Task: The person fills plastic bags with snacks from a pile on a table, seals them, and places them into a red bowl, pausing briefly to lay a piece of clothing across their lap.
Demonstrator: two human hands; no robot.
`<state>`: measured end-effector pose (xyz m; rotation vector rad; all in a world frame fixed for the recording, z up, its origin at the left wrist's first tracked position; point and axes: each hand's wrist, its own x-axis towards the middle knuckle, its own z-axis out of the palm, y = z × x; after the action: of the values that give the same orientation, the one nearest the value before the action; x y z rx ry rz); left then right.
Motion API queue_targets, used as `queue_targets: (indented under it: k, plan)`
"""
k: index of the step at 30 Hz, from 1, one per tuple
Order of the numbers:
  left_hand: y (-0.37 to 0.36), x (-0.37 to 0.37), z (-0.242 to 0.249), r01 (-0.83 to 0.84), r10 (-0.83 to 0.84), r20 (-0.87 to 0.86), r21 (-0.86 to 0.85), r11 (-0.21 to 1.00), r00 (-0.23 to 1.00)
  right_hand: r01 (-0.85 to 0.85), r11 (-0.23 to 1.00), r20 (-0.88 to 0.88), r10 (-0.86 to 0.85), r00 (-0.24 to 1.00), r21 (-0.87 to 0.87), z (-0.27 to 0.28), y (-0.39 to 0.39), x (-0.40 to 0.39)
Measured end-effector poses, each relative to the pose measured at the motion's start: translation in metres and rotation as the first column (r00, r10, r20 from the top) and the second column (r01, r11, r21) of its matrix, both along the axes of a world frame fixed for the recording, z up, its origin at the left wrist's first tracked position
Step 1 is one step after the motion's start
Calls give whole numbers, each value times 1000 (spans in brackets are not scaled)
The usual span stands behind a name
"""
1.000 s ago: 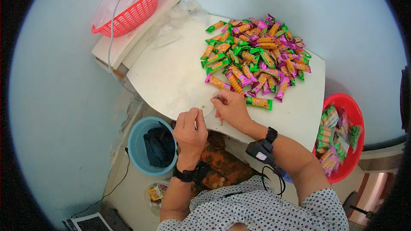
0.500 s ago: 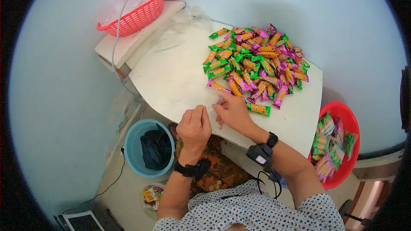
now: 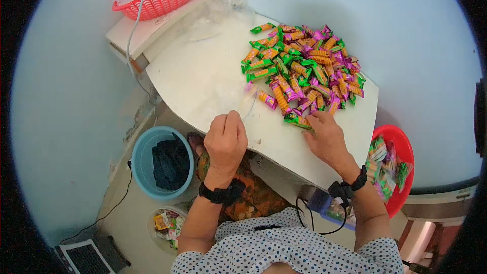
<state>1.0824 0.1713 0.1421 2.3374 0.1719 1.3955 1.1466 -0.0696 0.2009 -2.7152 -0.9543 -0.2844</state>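
My left hand (image 3: 225,139) is closed at the table's front edge, pinching what looks like a clear plastic bag (image 3: 247,102), which is hard to make out against the white table (image 3: 190,89). My right hand (image 3: 327,137) has its fingertips on a green-ended snack packet (image 3: 297,120) at the near side of the pile. The pile of small green and purple snack packets (image 3: 304,68) covers the table's right part. A purple-ended packet (image 3: 267,99) lies beside the clear plastic.
Clear plastic bags (image 3: 215,18) lie at the table's back left. A red basket (image 3: 170,1) stands on a white ledge (image 3: 147,30). Below are a blue basin (image 3: 143,172) with dark cloth, a red basin (image 3: 408,177) with filled bags, and a small bin (image 3: 154,231).
My right hand has left my left hand and moved right to the green-ended packet. My left hand remains closed. The camera view has shifted slightly.
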Motion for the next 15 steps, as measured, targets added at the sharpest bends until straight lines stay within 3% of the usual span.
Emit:
queue_targets:
  k: [5,8,11,15]
  plan:
    - [-6,-8,0,54,-55,-124,-16,998,991,-17,997,-75,12,997,-69,-6,-8,3]
    - [-10,-5,-3,70,-75,-107,-52,996,991,-65,987,-167,89,982,145,2,-7,-4]
    - [-14,-6,-3,75,-83,-96,-83,994,992,130,900,-587,157,794,417,12,8,-10]
    - [-19,-9,-2,89,-102,-103,-126,988,989,293,793,-749,282,600,534,18,40,-11]
